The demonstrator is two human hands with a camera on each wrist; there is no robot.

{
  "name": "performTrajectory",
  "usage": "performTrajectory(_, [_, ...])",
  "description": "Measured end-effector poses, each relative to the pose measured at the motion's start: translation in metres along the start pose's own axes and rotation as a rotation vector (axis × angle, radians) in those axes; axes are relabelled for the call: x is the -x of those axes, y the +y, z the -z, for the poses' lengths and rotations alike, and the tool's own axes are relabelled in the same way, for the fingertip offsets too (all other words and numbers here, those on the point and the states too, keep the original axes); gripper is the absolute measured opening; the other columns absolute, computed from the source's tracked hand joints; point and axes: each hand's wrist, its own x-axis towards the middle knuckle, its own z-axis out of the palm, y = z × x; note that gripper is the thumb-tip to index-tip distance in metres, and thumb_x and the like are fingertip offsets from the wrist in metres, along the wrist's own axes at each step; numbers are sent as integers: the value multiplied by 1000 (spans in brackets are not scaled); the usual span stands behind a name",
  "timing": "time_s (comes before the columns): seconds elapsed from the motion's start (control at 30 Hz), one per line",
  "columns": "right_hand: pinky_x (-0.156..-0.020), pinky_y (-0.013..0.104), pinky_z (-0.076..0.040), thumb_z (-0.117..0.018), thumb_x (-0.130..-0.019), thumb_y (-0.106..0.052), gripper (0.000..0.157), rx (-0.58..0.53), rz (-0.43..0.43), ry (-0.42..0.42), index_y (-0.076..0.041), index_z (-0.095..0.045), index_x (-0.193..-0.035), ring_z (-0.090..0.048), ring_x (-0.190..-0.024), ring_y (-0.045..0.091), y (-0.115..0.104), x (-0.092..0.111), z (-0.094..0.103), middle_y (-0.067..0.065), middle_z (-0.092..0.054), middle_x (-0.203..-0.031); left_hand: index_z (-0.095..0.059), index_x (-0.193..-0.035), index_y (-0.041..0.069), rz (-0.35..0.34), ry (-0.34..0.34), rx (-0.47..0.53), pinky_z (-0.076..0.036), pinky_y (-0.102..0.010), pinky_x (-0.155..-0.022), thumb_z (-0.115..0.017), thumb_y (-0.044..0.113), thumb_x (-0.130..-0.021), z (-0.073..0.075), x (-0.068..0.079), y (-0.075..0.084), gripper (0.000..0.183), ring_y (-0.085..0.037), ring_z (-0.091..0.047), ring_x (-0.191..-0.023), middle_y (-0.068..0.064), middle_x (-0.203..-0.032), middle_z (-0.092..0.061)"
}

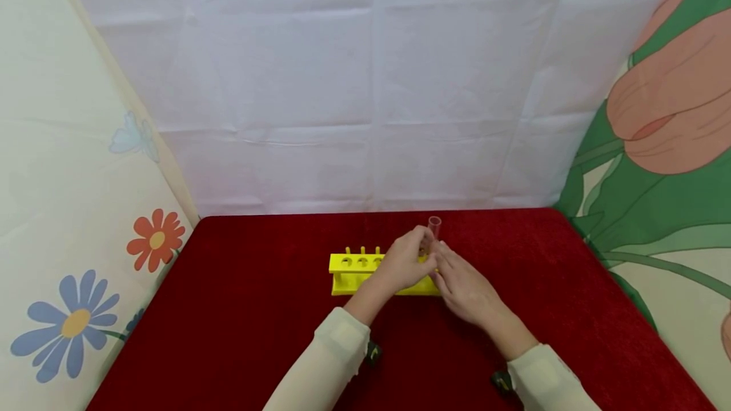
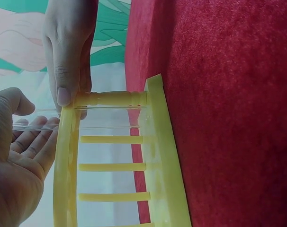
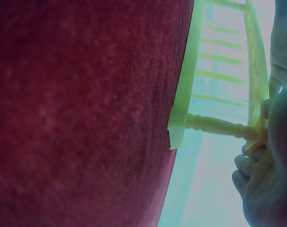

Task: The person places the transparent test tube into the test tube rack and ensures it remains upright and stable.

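A yellow test tube rack (image 1: 348,264) stands on the red cloth, with a row of round holes in its top plate. A clear test tube (image 1: 434,226) passes through the hole at its right end; in the left wrist view, the lower part of the tube (image 2: 110,118) shows beside the end post. My left hand (image 1: 407,260) holds the tube's upper part between thumb and curled fingers. With my right hand (image 1: 465,287) I grip the right end of the top plate, the thumb (image 2: 64,94) lying on its edge and the fingertips (image 3: 245,165) by its corner.
The red cloth-covered table (image 1: 257,309) runs back to a white sheet (image 1: 371,81). Flower-printed panels stand on the left (image 1: 74,208) and right (image 1: 657,144). Small dark devices sit at the left wrist (image 1: 373,352) and right wrist (image 1: 502,381).
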Motion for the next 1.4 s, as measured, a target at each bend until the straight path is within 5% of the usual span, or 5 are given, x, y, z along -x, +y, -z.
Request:
performTrajectory(0.37, [-114,55,-36,-53,-103,-13,52,18,35,48,13,-40,-147,-40,-142,43,2,0,-1,29,-43,-152,-55,-120,13,-19,10,-3,-53,-20,-86,-66,16,-95,1,-1,-1,28,-8,-61,-99,3,-108,-63])
performTrajectory(1.4, [-115,55,-34,-49,-105,-16,53,-3,-11,-2,10,-38,-150,-37,-144,42,2,-1,-2,28,-40,-154,-57,-129,10,-24,-2,-10,-51,-20,-93,-65,18,-97,3,1,0,34,-10,-64,-108,-2,-118,-67])
